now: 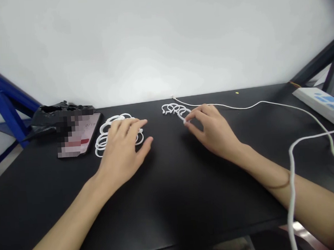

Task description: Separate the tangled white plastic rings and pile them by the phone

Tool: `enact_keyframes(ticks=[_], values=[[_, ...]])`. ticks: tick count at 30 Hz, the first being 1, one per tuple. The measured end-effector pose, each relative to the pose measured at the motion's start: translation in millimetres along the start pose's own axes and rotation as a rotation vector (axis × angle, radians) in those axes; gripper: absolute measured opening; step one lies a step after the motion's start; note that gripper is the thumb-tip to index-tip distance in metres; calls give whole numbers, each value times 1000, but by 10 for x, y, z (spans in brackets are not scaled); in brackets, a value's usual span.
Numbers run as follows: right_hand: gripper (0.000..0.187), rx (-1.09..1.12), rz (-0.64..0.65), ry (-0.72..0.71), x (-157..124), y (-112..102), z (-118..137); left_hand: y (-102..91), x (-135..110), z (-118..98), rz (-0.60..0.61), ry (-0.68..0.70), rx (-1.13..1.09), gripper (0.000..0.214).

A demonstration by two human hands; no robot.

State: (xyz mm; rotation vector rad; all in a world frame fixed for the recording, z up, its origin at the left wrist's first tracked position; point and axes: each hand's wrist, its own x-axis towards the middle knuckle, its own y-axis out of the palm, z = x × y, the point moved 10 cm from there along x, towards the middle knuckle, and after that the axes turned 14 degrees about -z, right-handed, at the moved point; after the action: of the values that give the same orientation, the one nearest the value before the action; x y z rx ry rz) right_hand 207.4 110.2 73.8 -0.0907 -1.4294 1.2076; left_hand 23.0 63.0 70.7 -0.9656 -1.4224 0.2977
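My left hand (120, 150) hovers over or rests on a loose pile of white rings (101, 140), fingers spread; the hand hides part of the pile. These are thin open rings with small knobbed ends, resembling shower curtain rings. Right of the pile, a row of several similar rings (170, 108) lies overlapping on the black table (166, 200). At the near right end of that row, my right hand (212, 128) pinches one white ring (181, 116) between thumb and fingertips.
On the left lies a phone (84, 135) beside a crumpled black plastic bag (48, 119). A thin white cable (247, 107) runs along the back right, and a thicker one (292, 185) crosses before my right forearm. A white box (321, 102) stands far right, with a white wall (162, 46) behind.
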Motion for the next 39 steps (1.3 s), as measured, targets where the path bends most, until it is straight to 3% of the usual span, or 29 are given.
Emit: enact_keyframes(ticks=[3, 6, 11, 16, 21, 26, 39], values=[[12, 263, 58, -79, -60, 9, 286, 28, -34, -278, 13, 98, -55, 45], [17, 310, 162, -181, -152, 42, 486, 73, -74, -405, 60, 158, -99, 52], [28, 297, 307, -301, -253, 66, 602, 175, -139, -397, 173, 188, -163, 51], [36, 310, 314, -417, -280, 28, 693, 207, -160, -399, 216, 177, -205, 52], [28, 456, 200, -293, -224, -51, 690, 147, -116, -357, 156, 122, -194, 42], [23, 545, 198, -172, -238, 9, 641, 118, -107, -344, 128, 101, -182, 37], [11, 576, 185, -115, -221, 18, 605, 95, -93, -510, 103, 180, -260, 29]])
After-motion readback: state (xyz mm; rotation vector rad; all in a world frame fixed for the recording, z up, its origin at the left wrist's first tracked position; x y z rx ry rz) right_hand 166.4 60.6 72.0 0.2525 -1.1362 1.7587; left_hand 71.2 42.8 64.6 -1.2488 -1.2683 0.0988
